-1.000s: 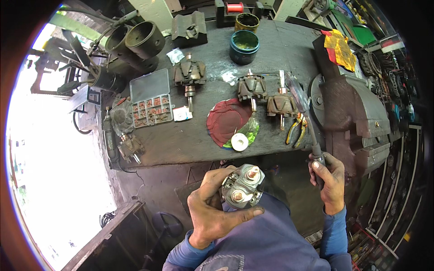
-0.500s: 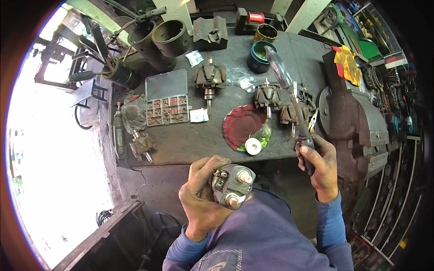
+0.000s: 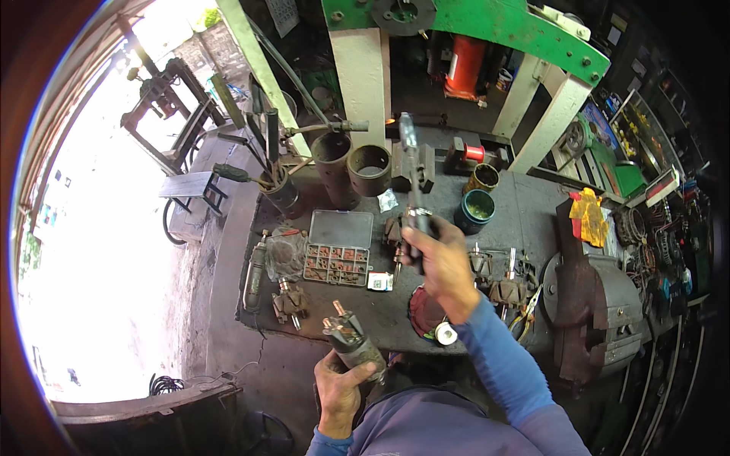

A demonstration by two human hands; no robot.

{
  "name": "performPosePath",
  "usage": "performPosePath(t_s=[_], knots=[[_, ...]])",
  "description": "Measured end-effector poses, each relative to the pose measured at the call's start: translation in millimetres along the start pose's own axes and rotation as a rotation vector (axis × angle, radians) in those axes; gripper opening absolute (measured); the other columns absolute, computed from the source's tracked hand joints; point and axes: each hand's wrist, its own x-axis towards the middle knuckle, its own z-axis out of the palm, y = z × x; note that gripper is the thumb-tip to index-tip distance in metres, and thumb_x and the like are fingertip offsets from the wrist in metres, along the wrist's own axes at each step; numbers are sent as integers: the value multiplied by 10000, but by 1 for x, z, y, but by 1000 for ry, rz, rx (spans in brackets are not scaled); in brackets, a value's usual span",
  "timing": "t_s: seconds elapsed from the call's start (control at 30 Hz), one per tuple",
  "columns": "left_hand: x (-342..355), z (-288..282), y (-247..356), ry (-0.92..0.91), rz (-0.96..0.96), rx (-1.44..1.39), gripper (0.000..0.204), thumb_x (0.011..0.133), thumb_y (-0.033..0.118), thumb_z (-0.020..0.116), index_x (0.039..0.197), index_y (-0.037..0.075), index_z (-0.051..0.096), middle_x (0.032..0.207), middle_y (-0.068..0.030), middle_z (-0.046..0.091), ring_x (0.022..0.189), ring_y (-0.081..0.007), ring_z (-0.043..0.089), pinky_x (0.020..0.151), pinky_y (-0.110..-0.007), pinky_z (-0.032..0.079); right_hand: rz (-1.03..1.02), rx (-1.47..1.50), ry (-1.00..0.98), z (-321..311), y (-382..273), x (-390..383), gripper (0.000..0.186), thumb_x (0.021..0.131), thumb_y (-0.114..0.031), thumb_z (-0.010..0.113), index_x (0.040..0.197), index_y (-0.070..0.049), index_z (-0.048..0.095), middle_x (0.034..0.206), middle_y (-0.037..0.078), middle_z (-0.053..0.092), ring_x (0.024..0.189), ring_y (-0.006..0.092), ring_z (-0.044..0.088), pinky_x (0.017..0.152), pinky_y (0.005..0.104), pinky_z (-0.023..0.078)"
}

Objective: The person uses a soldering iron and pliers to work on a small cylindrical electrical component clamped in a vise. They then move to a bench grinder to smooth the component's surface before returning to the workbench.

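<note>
A cylindrical starter solenoid point(image 3: 357, 349) with copper studs on its end is gripped in my left hand point(image 3: 338, 389), near the bench's front edge. The studs point up and away from me. My right hand point(image 3: 442, 267) is closed round the dark handle of a long soldering iron point(image 3: 413, 171). It is held upright over the bench, its thick silvery tip close to the small orange flame of a burner pipe point(image 3: 342, 126). Behind the right hand, an armature-like rotor point(image 3: 393, 230) is partly hidden.
An open parts box point(image 3: 336, 264) and a small rotor point(image 3: 289, 302) lie on the left. Two metal cylinders point(image 3: 370, 171), a spool of red wire point(image 3: 474, 153) and a teal pot point(image 3: 475, 211) stand farther back. A vise point(image 3: 608, 311), more rotors and pliers point(image 3: 528, 311) occupy the right.
The view has tilted up toward the back of the bench. My right hand has carried the soldering iron left and forward to the flame. The solenoid has turned so its studs face away.
</note>
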Motion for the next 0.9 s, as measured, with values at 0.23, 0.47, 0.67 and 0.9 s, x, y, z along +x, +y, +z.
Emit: performPosePath(t_s=[0.23, 0.47, 0.67, 0.9], knots=[[-23, -27, 2, 135, 110, -19, 514, 862, 318, 773, 1153, -90, 659, 1036, -145, 715, 925, -212, 692, 867, -338, 546, 22, 33, 144, 74, 43, 59, 157, 908, -49, 727, 943, 3, 583, 754, 55, 585, 575, 151, 577, 486, 296, 507], [-38, -20, -9, 140, 230, -122, 552, 938, 365, 707, 1247, -86, 628, 1118, -172, 716, 1009, -234, 706, 908, -354, 560, 88, 149, 45, 72, 63, 82, 216, 896, -57, 768, 1000, -19, 582, 785, 62, 598, 615, 192, 610, 528, 380, 592], [-56, -5, -7, 169, 268, -83, 486, 903, 267, 745, 1210, -94, 635, 1072, -170, 724, 933, -218, 713, 872, -333, 572, 72, 4, -74, 41, 66, 91, 248, 913, -158, 789, 1016, 18, 648, 853, 73, 676, 691, 167, 660, 601, 331, 578], [-63, -4, 17, 221, 343, 24, 441, 794, 232, 866, 1092, -52, 709, 953, -76, 731, 832, -139, 670, 794, -292, 538, -725, -508, -54, 26, 0, 55, 119, 932, -134, 735, 965, -20, 726, 867, 13, 658, 787, 90, 584, 668, 268, 471]])
